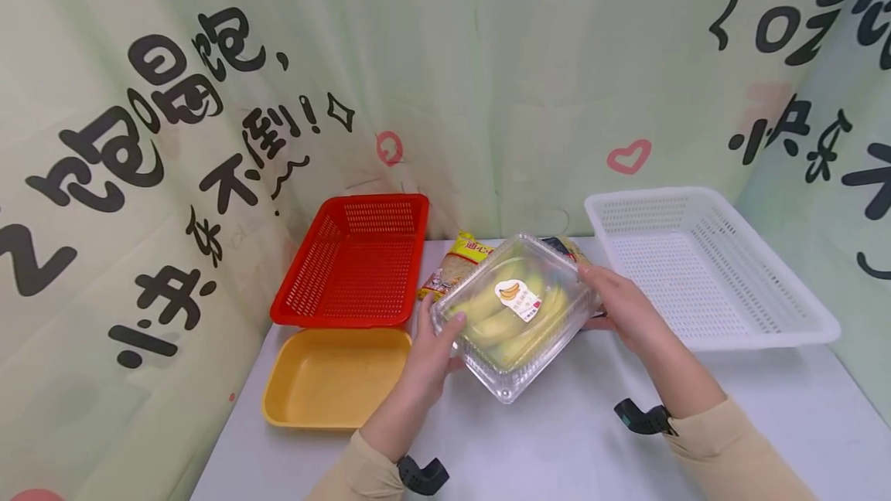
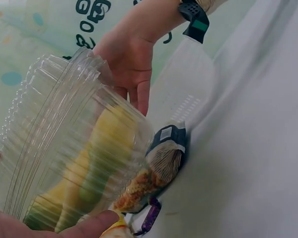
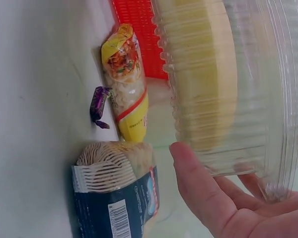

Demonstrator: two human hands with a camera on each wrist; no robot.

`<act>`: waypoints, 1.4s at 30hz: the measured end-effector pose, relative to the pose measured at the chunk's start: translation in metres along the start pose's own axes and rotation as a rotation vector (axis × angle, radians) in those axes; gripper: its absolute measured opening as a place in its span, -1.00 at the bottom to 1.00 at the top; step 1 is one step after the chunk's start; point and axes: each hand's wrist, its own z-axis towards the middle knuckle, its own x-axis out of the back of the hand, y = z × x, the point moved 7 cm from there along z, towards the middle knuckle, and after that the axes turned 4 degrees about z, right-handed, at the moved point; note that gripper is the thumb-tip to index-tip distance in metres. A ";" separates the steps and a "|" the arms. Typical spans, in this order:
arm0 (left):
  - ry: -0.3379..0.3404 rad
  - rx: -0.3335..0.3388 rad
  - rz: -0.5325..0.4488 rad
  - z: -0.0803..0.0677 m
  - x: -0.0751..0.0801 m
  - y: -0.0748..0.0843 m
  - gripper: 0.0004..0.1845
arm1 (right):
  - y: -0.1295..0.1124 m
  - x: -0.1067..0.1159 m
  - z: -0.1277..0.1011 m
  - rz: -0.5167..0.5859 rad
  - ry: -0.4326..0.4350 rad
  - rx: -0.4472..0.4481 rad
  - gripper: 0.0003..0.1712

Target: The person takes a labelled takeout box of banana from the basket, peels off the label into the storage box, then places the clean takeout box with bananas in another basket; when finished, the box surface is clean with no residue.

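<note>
Two perforated baskets stand on the worktop (image 1: 557, 439), one red basket (image 1: 355, 261) and one white basket (image 1: 703, 269). One yellow tray (image 1: 334, 377). One clear clamshell box (image 1: 515, 315) of bananas. Two noodle packets: a yellow packet (image 3: 126, 79) and a dark blue packet (image 3: 116, 193). One small purple wrapper (image 3: 99, 105).

A person's two bare hands, left hand (image 1: 433, 350) and right hand (image 1: 622, 301), emerge from long beige fabric sleeves (image 1: 724, 447). Each wrist wears a black plastic camera mount (image 1: 422, 476).

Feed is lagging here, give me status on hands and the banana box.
Left hand and right hand grip clear banana box at opposite ends, lifted off table. Two noodle packs directly behind. White basket right, empty.
</note>
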 end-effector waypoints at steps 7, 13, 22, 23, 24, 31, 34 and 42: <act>0.002 0.015 0.033 0.008 0.006 0.002 -0.24 | 0.004 -0.003 -0.006 -0.040 -0.060 0.031 -0.07; -0.034 0.017 0.048 0.013 0.010 0.004 -0.31 | 0.001 -0.002 -0.010 -0.103 -0.124 0.060 -0.14; -0.104 0.009 0.105 0.022 0.017 0.009 -0.32 | -0.004 -0.002 -0.006 -0.155 -0.217 0.112 -0.25; -0.109 0.013 0.111 0.023 0.017 0.009 -0.33 | -0.005 -0.003 -0.005 -0.142 -0.233 0.121 -0.26; -0.114 0.015 0.118 0.024 0.018 0.009 -0.32 | -0.006 -0.004 -0.004 -0.131 -0.247 0.126 -0.27; -0.163 0.026 0.149 0.030 0.022 0.010 -0.33 | -0.007 -0.017 0.000 -0.039 -0.377 0.130 -0.27; -0.201 0.034 0.132 0.032 0.022 0.010 -0.33 | -0.005 -0.021 0.000 -0.004 -0.406 0.122 -0.26; -0.265 0.052 0.118 0.033 0.022 0.010 -0.35 | 0.002 -0.027 0.004 0.063 -0.399 0.090 -0.22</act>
